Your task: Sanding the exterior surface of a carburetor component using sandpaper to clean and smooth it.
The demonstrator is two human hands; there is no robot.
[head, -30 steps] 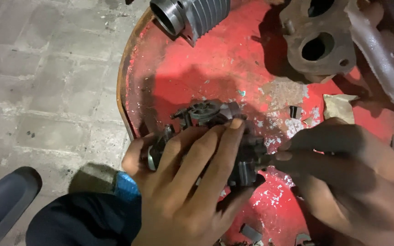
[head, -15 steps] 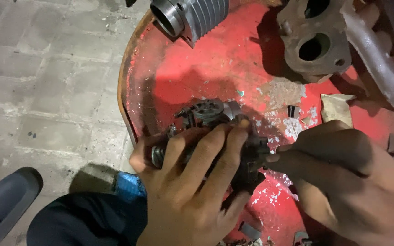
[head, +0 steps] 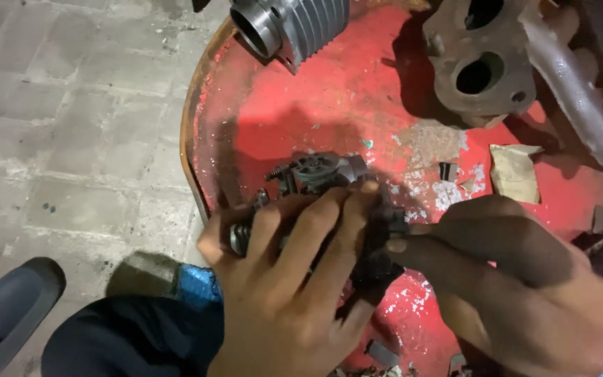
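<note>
A dark, greasy carburetor (head: pixel 319 174) rests on a round red metal drum top (head: pixel 301 105). My left hand (head: pixel 284 286) lies over it from the near side, fingers wrapped around its body. My right hand (head: pixel 518 272) comes in from the right, its fingertips pinched on a small dark part at the carburetor's right side (head: pixel 392 227). Much of the carburetor is hidden beneath both hands.
A finned grey engine cylinder (head: pixel 294 24) lies at the drum's far edge. A rusty manifold casting (head: pixel 483 63) and a metal pipe (head: pixel 581 105) sit at the far right, a torn cardboard scrap (head: pixel 514 171) beside them. Grey paving (head: pixel 57 126) lies left; a dark shoe (head: pixel 8 307) below.
Both hands and the carburetor stay in almost the same place; my left fingers have shifted slightly on the body and my right fingertips stay pinched at its side.
</note>
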